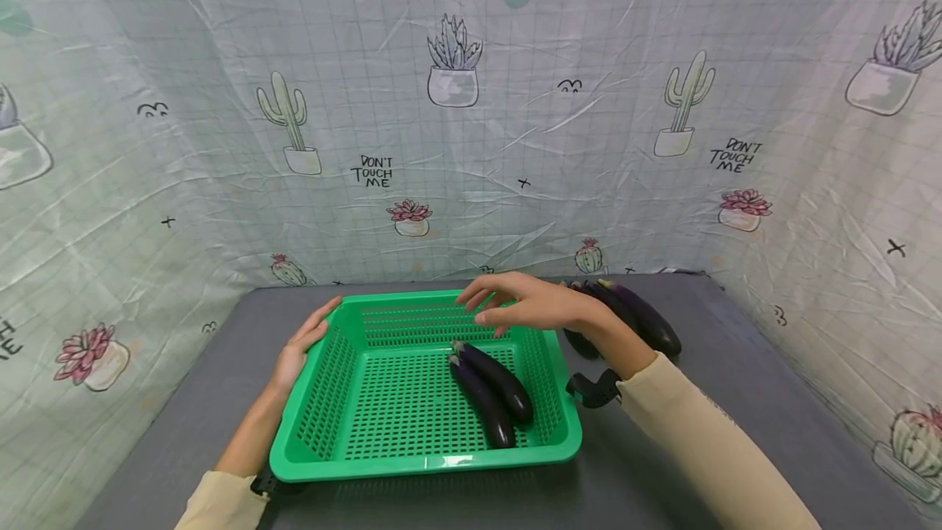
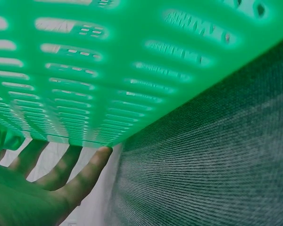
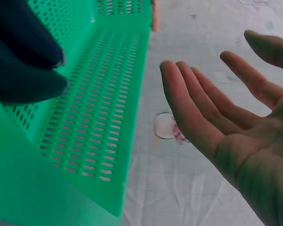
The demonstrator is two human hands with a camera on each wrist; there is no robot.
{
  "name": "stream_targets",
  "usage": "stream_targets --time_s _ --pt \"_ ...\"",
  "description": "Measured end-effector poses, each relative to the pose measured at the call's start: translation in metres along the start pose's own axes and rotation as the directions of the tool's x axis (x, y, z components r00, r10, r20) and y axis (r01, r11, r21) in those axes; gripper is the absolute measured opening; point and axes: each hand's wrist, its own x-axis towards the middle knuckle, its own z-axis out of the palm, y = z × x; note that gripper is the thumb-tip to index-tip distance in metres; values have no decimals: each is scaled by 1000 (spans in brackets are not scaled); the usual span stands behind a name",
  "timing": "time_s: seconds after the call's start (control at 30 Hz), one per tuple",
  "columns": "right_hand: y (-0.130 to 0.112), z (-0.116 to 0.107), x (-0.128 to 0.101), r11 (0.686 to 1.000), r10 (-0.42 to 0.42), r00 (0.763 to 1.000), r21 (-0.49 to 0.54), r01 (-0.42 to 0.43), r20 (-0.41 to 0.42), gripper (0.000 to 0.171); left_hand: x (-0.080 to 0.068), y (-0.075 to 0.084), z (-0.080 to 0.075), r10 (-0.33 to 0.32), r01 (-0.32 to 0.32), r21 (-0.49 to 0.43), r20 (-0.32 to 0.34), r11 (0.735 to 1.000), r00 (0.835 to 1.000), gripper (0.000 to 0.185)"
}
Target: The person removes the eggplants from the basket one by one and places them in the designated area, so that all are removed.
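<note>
A green plastic basket [image 1: 397,399] with slotted walls stands on the grey table. Two dark purple eggplants [image 1: 482,403] lie side by side on its floor, towards the right. My left hand [image 1: 298,350] rests along the basket's left side; in the left wrist view its fingertips [image 2: 104,151] touch the slotted wall. Over the basket's back right part hovers my right hand [image 1: 526,301], its fingers loosely spread and holding nothing. The right wrist view shows this hand [image 3: 236,103] beside the basket wall [image 3: 99,113], with the two eggplants [image 3: 23,37] inside.
Several more eggplants [image 1: 651,325] lie on the table behind and right of the basket, partly hidden by my right forearm. A patterned cloth [image 1: 500,154] hangs behind and along both sides of the grey table [image 1: 736,383].
</note>
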Motion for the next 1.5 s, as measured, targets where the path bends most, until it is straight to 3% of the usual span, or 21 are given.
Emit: stream_targets --time_s 0.1,0.23,0.5,0.7,0.93,1.13,1.33,1.5 --pt "5 1 9 995 44 996 82 -51 79 44 1 1 1 -1 1 -5 2 1000 1000 55" --pt "9 6 20 988 116 980 83 -131 161 45 0 1 2 8 -7 -63 20 998 1000 54" --pt "14 18 39 940 323 916 28 -339 239 38 -3 0 1 39 -33 -146 37 989 999 53" --pt "13 22 43 905 405 872 15 -425 275 37 -1 1 1 19 -19 -9 -3 1000 1000 54" --pt "17 29 49 869 465 825 12 -494 323 39 -2 1 1 7 -6 -75 16 997 1000 55" --pt "17 37 54 846 498 783 -10 -533 373 38 -3 2 2 -9 9 -52 2 999 1000 55" --pt "18 44 58 840 512 757 -51 -541 406 31 -3 4 3 -9 12 -121 25 993 1000 55" --pt "19 47 60 840 517 742 -85 -536 426 30 -4 4 2 -3 5 -115 21 993 1000 55"
